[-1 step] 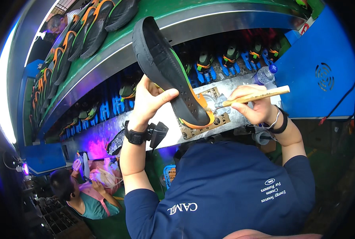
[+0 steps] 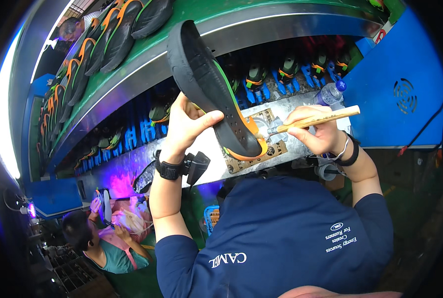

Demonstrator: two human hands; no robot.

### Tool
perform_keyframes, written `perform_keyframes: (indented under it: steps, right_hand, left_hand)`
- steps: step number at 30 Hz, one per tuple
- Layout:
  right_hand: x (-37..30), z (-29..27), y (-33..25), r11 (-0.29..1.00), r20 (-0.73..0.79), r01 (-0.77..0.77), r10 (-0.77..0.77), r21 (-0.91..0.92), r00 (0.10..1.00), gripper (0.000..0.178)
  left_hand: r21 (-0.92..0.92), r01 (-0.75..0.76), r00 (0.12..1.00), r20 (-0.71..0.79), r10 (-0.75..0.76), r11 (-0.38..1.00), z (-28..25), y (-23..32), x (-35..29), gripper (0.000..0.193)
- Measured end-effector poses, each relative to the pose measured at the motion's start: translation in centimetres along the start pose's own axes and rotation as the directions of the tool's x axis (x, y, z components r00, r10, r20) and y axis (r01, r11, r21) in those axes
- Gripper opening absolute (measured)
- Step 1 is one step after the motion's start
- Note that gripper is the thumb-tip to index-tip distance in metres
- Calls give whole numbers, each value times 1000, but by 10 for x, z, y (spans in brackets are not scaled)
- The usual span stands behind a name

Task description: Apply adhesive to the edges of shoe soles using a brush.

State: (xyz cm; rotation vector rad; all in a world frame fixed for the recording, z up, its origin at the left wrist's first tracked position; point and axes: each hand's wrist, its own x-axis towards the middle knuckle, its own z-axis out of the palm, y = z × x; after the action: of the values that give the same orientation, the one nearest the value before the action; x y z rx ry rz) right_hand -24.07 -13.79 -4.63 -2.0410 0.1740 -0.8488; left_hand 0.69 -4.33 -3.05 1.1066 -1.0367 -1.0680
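Observation:
My left hand grips a black shoe sole with orange and green edging, its thumb across the inner side. The sole stands tilted, with one end up toward the green belt and the orange-edged end low over the bench. In my right hand is a wooden-handled brush, pinched between thumb and fingers. Its pale bristle end meets or nearly meets the orange edge at the sole's lower end; actual contact is hard to make out. A printed brown cardboard piece lies beneath the sole on the bench.
A capped clear bottle stands beyond my right hand, near a blue machine housing. Shoes on blue holders line the space under the green belt. More soles lie on the belt. A co-worker sits at lower left.
The sole's upper end has turned very slightly. The brush has shifted a little to the left and its handle has tipped slightly. Both hands keep their grip.

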Motion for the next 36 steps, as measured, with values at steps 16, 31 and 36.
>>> perform_keyframes:
  steps: [16,31,36]
  right_hand:
    - [15,7,3,988,-30,151,-153,-43,988,10]
    - [30,-1,4,966,-196,202,-232,-160,953,8]
    - [40,-16,3,965,-262,166,-217,-203,940,11]
  left_hand:
    - [41,88,996,25,-89,995,5,0,2,56]
    - [49,271,950,146,-275,961,18,-1,-16,64]
    - [69,307,922,225,-314,949,21,2,-2,64]
